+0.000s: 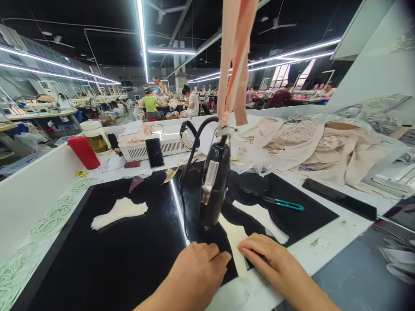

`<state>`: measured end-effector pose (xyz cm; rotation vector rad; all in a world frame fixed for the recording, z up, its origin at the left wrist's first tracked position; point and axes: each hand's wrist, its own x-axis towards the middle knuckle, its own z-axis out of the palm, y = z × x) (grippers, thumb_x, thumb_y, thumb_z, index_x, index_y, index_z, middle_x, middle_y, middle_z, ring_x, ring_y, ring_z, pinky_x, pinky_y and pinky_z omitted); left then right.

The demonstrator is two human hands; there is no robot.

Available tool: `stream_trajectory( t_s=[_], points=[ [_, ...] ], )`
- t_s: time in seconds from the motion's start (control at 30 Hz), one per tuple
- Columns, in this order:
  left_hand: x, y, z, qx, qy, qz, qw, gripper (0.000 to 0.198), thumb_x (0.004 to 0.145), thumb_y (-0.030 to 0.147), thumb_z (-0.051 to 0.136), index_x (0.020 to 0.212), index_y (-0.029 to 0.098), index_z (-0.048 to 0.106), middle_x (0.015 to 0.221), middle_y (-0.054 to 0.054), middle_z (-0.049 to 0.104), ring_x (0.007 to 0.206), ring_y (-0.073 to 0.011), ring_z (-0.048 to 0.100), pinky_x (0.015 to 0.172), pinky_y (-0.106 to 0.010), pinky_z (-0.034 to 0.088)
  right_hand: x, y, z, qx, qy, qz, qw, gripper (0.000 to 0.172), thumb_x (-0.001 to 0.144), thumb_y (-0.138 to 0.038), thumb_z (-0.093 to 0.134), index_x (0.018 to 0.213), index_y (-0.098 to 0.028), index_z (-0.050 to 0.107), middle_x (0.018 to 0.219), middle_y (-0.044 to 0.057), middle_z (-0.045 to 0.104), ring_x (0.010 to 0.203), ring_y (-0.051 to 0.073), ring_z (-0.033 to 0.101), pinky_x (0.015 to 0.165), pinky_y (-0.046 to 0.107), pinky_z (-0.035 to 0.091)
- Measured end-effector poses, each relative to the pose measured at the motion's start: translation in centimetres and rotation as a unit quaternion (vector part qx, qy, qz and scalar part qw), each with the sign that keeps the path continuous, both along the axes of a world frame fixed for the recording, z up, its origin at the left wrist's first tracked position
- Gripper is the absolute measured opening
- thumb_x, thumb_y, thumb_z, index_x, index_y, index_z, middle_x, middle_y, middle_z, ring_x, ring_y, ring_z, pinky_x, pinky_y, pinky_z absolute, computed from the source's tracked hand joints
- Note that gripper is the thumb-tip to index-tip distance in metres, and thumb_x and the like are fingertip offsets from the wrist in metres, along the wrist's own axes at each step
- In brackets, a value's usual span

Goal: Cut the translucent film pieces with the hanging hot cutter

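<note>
A narrow cream fabric piece [237,246] lies on the black board [129,255], its lower end reaching the front edge. From the right, my right hand [272,259] pinches the piece's edge, with thumb and fingertips close together. My left hand [204,268] is curled just left of it, fingers closed. Whatever those fingers may hold is hidden. Above the piece hangs a black corded electric tool [214,185] with a silver lever, tied to peach fabric strips [235,60]. Other cream pieces lie left [119,211] and right [261,218] on the board.
Teal thread snips [287,204] rest at the board's right, near a long black object [339,198]. Behind are a phone [154,152], a white vented box [175,144], a red container [83,152], a jug [96,137] and heaped beige fabric [298,142]. Several people work farther back.
</note>
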<state>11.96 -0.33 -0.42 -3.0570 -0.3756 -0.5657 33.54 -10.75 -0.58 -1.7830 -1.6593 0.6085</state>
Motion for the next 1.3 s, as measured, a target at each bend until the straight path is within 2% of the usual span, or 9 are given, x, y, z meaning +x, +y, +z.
stream_trajectory(
  t_s=[0.3,0.47,0.6,0.7,0.9,1.0,1.13,1.23,1.3],
  points=[
    [1.5,-1.0,1.1,0.033,0.141,0.039,0.989,0.035,0.101,0.042,0.063,0.132,0.026,0.063,0.087,-0.001,0.069,0.07,-0.0201,0.065,0.061,-0.032,0.041,0.8,1.1,1.1,-0.003,0.112,-0.077,0.991,0.026,0.094,-0.043,0.06,0.079,-0.025,0.071,0.082,0.001,0.068,0.076,0.02,0.061,0.069,0.03,0.044],
    [1.4,-0.7,0.9,-0.006,0.137,0.046,0.989,0.036,0.102,0.043,0.061,0.134,0.027,0.061,0.089,-0.002,0.069,0.075,-0.022,0.066,0.061,-0.032,0.04,2.2,3.8,2.1,0.024,0.22,-0.148,0.964,0.036,0.093,-0.056,0.06,0.087,-0.021,0.069,0.059,0.0,0.068,0.044,0.014,0.055,0.049,0.027,0.046],
    [1.2,-0.5,0.0,-0.034,0.1,0.032,0.994,0.037,0.101,0.039,0.061,0.135,0.027,0.06,0.091,-0.003,0.068,0.072,-0.0224,0.065,0.06,-0.033,0.04,3.1,6.7,3.5,0.14,0.294,-0.199,0.924,0.044,0.089,-0.066,0.062,0.093,-0.022,0.061,0.093,0.008,0.077,0.076,0.023,0.076,0.068,0.034,0.062],
    [1.3,-0.5,-0.6,-0.044,0.078,0.028,0.996,0.034,0.101,0.039,0.061,0.132,0.026,0.063,0.091,-0.004,0.069,0.073,-0.0233,0.066,0.063,-0.034,0.044,3.1,7.2,4.7,0.231,0.303,-0.211,0.9,0.041,0.092,-0.065,0.062,0.099,-0.025,0.06,0.108,0.008,0.075,0.102,0.025,0.075,0.088,0.036,0.061],
    [1.1,0.1,-0.1,-0.182,0.037,0.021,0.982,0.034,0.102,0.03,0.057,0.134,0.025,0.065,0.094,-0.006,0.072,0.082,-0.0239,0.067,0.076,-0.035,0.047,0.5,2.8,5.4,0.27,0.266,-0.125,0.917,0.042,0.1,-0.062,0.054,0.092,-0.023,0.07,0.082,0.005,0.071,0.079,0.021,0.069,0.077,0.03,0.058],
    [0.4,0.8,1.2,-0.41,-0.035,0.032,0.911,0.031,0.104,0.028,0.049,0.123,0.024,0.073,0.094,-0.004,0.073,0.086,-0.0203,0.066,0.081,-0.031,0.047,-1.6,0.7,5.0,0.249,0.233,0.002,0.94,0.053,0.102,-0.065,0.043,0.089,-0.023,0.072,0.077,0.005,0.069,0.072,0.021,0.067,0.068,0.03,0.055],
    [-0.8,1.3,2.6,-0.675,-0.145,0.054,0.721,0.053,0.102,0.058,0.045,0.105,0.014,0.075,0.093,-0.008,0.071,0.085,-0.0191,0.064,0.08,-0.03,0.049,-3.9,0.1,4.5,0.205,0.209,0.082,0.953,0.051,0.103,-0.065,0.042,0.09,-0.025,0.073,0.077,0.004,0.07,0.073,0.02,0.068,0.07,0.029,0.054],
    [-1.8,1.1,3.3,-0.767,-0.169,0.045,0.618,0.061,0.088,0.072,0.063,0.098,0.012,0.073,0.089,-0.007,0.07,0.083,-0.0183,0.063,0.082,-0.032,0.048,-5.3,0.8,4.0,0.179,0.226,0.099,0.952,0.048,0.102,-0.063,0.044,0.092,-0.025,0.072,0.077,0.003,0.071,0.074,0.02,0.068,0.072,0.029,0.055],
    [-2.5,0.9,3.6,-0.779,-0.173,0.047,0.601,0.053,0.078,0.062,0.08,0.095,0.013,0.073,0.084,-0.005,0.069,0.078,-0.0159,0.061,0.079,-0.03,0.046,-6.3,1.3,3.5,0.153,0.255,0.083,0.951,0.048,0.101,-0.063,0.046,0.089,-0.025,0.072,0.076,0.004,0.069,0.073,0.02,0.067,0.071,0.029,0.055]
  ],
)
